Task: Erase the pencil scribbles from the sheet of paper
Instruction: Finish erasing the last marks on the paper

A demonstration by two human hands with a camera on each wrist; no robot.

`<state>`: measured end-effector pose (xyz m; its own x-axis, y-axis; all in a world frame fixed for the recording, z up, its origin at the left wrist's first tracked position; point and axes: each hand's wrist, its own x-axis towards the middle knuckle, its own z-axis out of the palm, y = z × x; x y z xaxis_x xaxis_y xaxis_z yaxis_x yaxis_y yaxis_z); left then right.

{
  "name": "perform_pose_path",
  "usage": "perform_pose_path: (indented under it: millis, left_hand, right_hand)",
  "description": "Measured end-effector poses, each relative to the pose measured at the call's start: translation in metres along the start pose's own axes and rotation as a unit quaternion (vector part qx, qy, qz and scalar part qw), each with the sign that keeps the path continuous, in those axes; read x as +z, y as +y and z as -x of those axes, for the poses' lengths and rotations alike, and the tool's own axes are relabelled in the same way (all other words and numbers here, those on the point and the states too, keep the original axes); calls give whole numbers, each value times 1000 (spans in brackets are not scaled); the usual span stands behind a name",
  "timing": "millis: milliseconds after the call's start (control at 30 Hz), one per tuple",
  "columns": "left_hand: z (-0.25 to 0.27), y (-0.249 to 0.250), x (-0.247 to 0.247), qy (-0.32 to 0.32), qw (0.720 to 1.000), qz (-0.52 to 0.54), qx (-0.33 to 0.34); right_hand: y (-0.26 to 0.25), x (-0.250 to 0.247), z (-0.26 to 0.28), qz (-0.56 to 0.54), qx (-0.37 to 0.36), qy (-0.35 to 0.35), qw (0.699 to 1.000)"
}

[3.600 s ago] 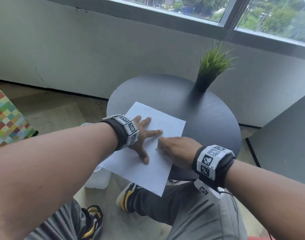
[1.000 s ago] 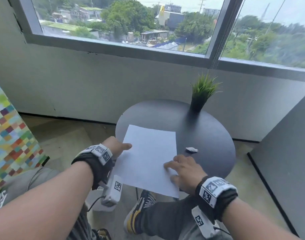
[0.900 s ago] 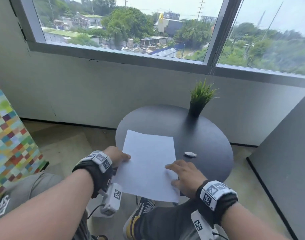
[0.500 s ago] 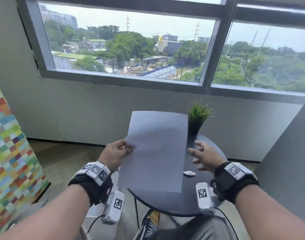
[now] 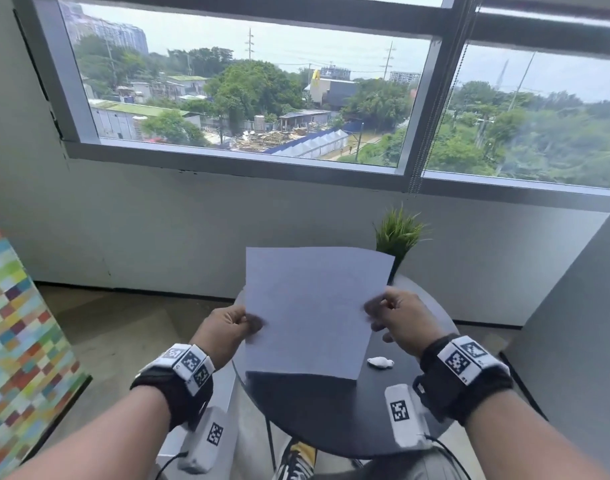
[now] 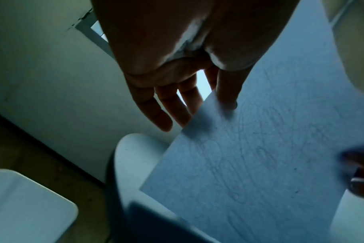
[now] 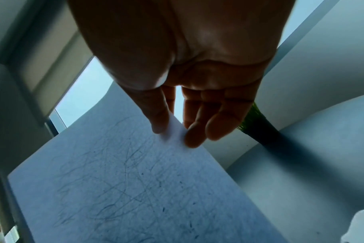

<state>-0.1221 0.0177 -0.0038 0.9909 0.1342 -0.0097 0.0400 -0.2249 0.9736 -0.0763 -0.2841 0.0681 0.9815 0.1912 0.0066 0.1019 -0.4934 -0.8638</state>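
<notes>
Both hands hold the sheet (image 5: 310, 310) upright above the table (image 5: 334, 417). The left hand (image 5: 224, 332) pinches its left edge, the right hand (image 5: 402, 322) its right edge. Faint scribbles (image 7: 119, 185) show on it. The eraser (image 5: 380, 362) lies near the table's right edge.

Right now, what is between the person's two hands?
The sheet of paper, lifted off the table and pinched at its side edges by the left hand and right hand; the head view shows it.
</notes>
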Motion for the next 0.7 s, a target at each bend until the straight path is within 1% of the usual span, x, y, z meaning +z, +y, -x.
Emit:
perform_pose_path:
  millis: [133,267,400,467,533,600,700]
  left_hand:
    - [-7,2,-10,22,1000,-4,-15]
    - [-10,9,-13,8,995,-72,-66]
    - [-30,13,-19,44,991,-105,-72]
    - [-38,12,-19,41,989,-120,-80]
    - [-45,7,-12,24,987,-120,-105]
    - [-50,-1,-4,11,985,-121,-125]
    - [-56,-14,6,-18,975,-154,-156]
  right_hand:
    - [-2,7,-6,-11,-36,3,999]
    - [10,16,-16,48,-17,-23,998]
    - [22,7,-25,87,-20,-25,996]
    - [36,3,-29,134,-16,-39,990]
    - [58,3,-32,216,2,-55,975]
    - [82,7,-35,293,29,-81,952]
    - [112,14,-38,366,63,-123,920]
